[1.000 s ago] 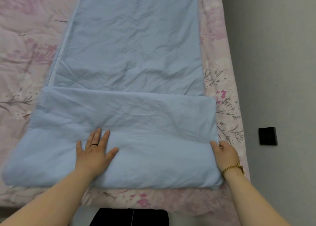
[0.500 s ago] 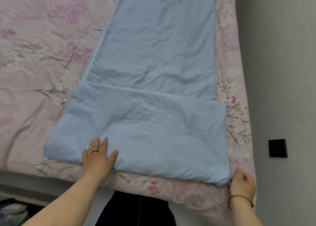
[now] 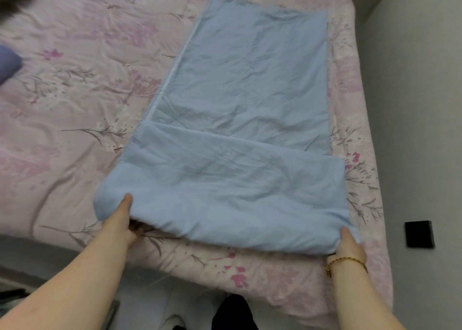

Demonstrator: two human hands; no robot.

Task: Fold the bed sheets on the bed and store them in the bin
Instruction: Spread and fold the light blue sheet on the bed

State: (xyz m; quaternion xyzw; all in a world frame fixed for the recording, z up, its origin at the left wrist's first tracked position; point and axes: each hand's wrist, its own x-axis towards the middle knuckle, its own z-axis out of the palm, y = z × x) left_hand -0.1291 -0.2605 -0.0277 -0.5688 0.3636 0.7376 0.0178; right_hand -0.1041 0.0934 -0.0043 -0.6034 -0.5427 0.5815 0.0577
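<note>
A soft, creased pale blue bed sheet [image 3: 240,129] lies as a long folded strip on a pink floral quilted bed cover [image 3: 75,92], running from upper centre down to lower centre of the frame, its near end doubled over into a thicker, puffy rectangle. At lower left, the left hand [image 3: 120,226] grips that fold's corner, thumb on top, fingers tucked beneath. At lower right, the right hand [image 3: 350,246], wearing a gold bead bracelet [image 3: 346,262], pinches the opposite corner. A grey wall [image 3: 420,104] carries a black square plate [image 3: 420,234].
</note>
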